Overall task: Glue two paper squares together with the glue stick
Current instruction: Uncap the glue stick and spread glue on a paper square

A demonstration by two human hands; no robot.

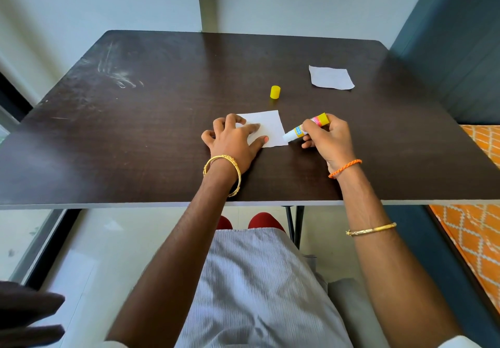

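Note:
A white paper square (270, 128) lies on the dark table (135, 131) in front of me. My left hand (232, 138) presses flat on its left part, fingers spread. My right hand (327, 138) grips an uncapped glue stick (303, 128) with a yellow base. The stick's white tip touches the paper's right edge. A second white paper square (330, 77) lies apart at the far right. The yellow cap (275, 93) stands upright on the table between the two papers.
The table's front edge (162, 203) runs just above my lap. A dark blue seat back (446, 63) and an orange patterned cushion (476, 234) sit to the right. White walls stand behind the table.

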